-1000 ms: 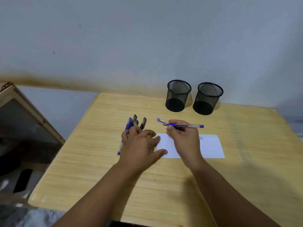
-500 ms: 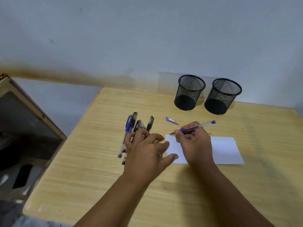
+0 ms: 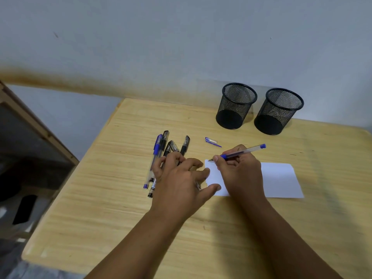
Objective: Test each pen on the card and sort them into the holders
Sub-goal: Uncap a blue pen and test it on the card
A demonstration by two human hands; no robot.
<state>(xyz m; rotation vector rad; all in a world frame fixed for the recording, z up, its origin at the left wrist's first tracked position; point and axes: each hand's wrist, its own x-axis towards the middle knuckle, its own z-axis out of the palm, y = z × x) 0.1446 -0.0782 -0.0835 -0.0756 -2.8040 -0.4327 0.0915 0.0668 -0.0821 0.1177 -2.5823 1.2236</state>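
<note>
Behind card (image 3: 279, 179), two empty holders (image 3: 237, 105)

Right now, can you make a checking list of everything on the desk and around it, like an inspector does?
Surface: wooden table, pale, grain showing.
Job's things: white card lying flat; blue pen uncapped, tip at the card's left end; pile of pens lying left of the card; two black mesh holders and at the back, nothing seen inside.
Clutter: blue pen cap lying loose behind the card.
Grippers: right hand pinches the blue pen; left hand rests on the pile, thumb on the card's edge.
Cables: nothing seen.
Surroundings: grey wall with a brownish stain; wooden frame at left.
</note>
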